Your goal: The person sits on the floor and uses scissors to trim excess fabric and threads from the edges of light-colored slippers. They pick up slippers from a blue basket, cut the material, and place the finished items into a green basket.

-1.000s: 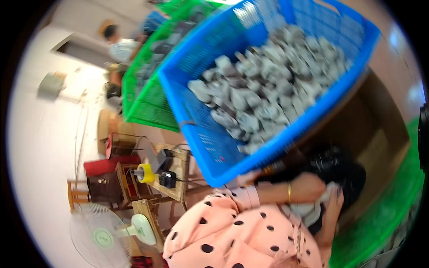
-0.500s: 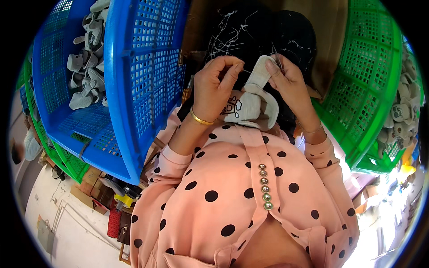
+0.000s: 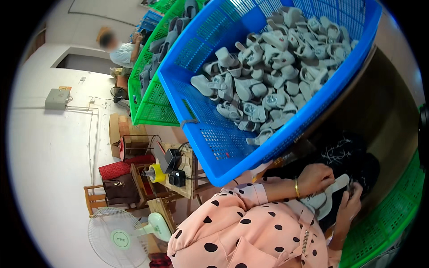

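Clock refs. from view ctr., 12 at top. At 4 o'clock, nearest the wearer: L hand w/ fingers curled inward, close by the upper strap of a pale grey shoe-like piece; cannot tell if it pinches anything. R hand on the other side of same strap, fingers bent; contact w/ strap cannot be confirmed. Piece sits between hands and torso, strap end pointing toward 2, dark marking on its face (partly covered). Gold bangle on L wrist. Pink shirt w/ black dots, approx. 5. Dark clothing over the lap, approx. 3, carries loose pale threads.

Blue crate, tilted in view, fills 12 to 2; holds a heap of similar grey pieces, qty. not counted. Green crate at 4, edge only. Further off, second green crate at 10 w/ darker grey pieces. Tabletop at 7: black adapters, yellow tape roll. White fan btwn. 7 and 8; brown bag at 8. Far: co-worker btwn. 10 and 11; grey wall box btwn. 9 and 10.
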{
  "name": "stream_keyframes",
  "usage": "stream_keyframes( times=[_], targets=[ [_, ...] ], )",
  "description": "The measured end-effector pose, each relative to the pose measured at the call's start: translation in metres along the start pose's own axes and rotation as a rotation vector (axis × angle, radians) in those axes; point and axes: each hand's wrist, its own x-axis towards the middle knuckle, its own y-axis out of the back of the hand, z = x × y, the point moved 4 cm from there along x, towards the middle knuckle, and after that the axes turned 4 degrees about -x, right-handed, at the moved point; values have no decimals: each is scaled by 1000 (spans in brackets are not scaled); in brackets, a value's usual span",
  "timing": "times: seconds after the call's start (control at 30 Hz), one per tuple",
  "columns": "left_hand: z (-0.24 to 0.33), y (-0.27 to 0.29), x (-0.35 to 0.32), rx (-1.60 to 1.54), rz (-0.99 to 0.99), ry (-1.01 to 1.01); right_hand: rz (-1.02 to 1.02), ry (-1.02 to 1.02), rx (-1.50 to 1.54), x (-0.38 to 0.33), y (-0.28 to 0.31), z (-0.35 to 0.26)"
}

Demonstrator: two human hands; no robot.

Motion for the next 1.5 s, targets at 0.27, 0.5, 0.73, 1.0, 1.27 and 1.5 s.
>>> stream_keyframes(
  times=[0.27, 0.5, 0.73, 1.0, 1.27, 1.5],
  targets=[
    [0, 6, 22, -335, -20, 187, -321, 60, -558, 27, 13, -23],
    [-8, -10, 14, -621, -136, 413, -246, 304, -669, 22, 21, -25],
    [-17, -10, 19, -400, -61, 77, -195, 329, -709, 19, 15, -28],
    [-5, -3, 13, -295, -55, -4, -282, 239, -708, 21, 7, -25],
    [4, 35, 30, 409, 142, -346, -245, -430, 285, 10, 9, 11],
    [6, -15, 20, -364, -263, 185, -244, -587, 570, 3, -8, 8]
  ],
)
